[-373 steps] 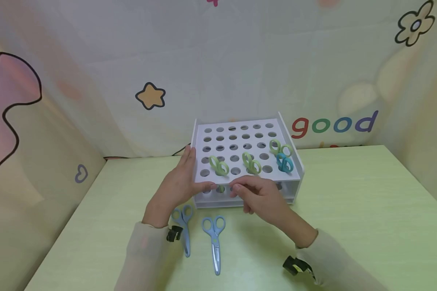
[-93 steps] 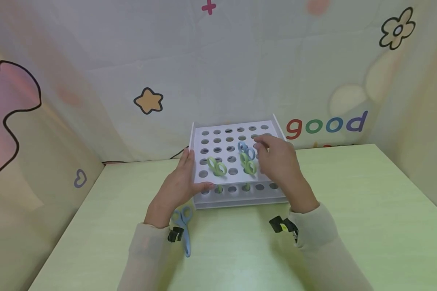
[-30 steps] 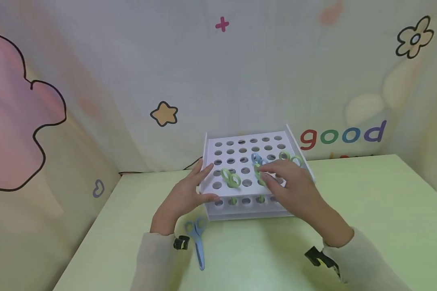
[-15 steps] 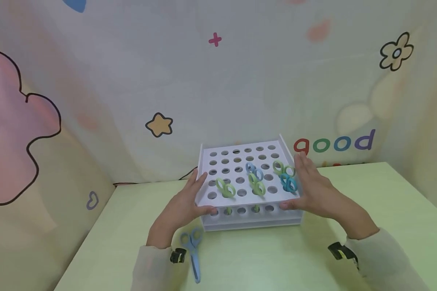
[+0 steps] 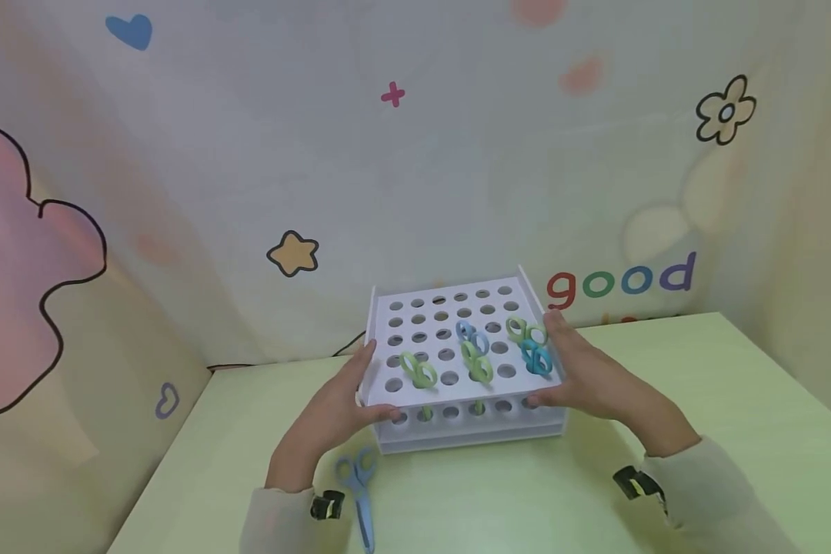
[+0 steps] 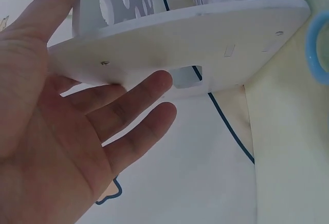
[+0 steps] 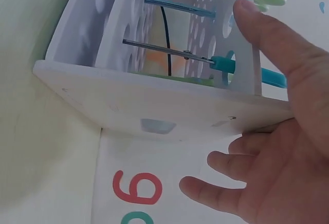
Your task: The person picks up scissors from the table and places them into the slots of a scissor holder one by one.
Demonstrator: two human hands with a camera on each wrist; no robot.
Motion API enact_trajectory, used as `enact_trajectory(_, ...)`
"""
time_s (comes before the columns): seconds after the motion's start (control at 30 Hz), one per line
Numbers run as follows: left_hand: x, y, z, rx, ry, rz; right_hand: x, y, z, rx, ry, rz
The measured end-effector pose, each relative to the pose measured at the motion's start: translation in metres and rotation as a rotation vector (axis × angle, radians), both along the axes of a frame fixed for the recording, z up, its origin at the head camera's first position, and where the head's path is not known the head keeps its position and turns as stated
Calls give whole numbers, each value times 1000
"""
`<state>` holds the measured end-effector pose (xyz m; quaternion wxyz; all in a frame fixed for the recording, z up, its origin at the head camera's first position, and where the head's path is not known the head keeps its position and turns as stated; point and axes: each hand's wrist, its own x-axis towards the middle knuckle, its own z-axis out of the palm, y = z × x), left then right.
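A white holed rack [image 5: 471, 445] stands on the table, and both hands hold it by its sides. My left hand [image 5: 335, 412] has its thumb at the front edge and its fingers along the left panel. On the right, my right hand [image 5: 592, 381] grips in mirror fashion, thumb tip at the front corner. Scissors stand handle-up in the holes: light green scissors [image 5: 417, 373] at left, green scissors [image 5: 475, 365] and light blue scissors [image 5: 471, 337] in the middle, green scissors [image 5: 524, 332] and teal scissors [image 5: 535, 358] at right.
Light blue scissors [image 5: 362, 508] lie on the table [image 5: 492, 500] in front of the rack, beside the left wrist. A patterned curtain [image 5: 422, 192] hangs close behind. A dark cord [image 5: 231, 365] runs along the table's back edge.
Of two light blue scissors on the table, one now stands in the rack. The right hand has moved from the handles to the rack's right side; the left fingers have drawn in closer.
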<state>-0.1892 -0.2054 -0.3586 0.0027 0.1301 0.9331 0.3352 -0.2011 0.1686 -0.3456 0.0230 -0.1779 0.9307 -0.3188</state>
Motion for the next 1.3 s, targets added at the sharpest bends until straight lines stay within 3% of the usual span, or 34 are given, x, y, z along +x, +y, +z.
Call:
enact_trajectory(0.2,7,-20,-10,239,-88,-8,-2,-7,-8,-4,-54,-12)
enact_trajectory(0.3,13,-27,-12,291,-111,-12,-3,-7,-10,2,-60,-10)
enact_trajectory(0.4,19,-34,-13,280,-134,-23,-3,-6,-9,7,-51,-4)
enact_trajectory(0.5,26,-40,-15,237,-135,-42,-3,-4,-8,4,-36,4)
enact_trajectory(0.73,39,-57,-27,54,-189,1,-3,0,-3,1,-25,8)
enact_trajectory(0.9,36,-61,-44,-108,-235,-3,-2,3,-2,10,-42,-7)
enact_trajectory(1.03,40,-64,-55,-168,-242,11,0,1,-2,25,-48,-3)
enact_trajectory(1.3,34,-54,-54,-255,-190,16,-1,2,-1,23,-54,-2)
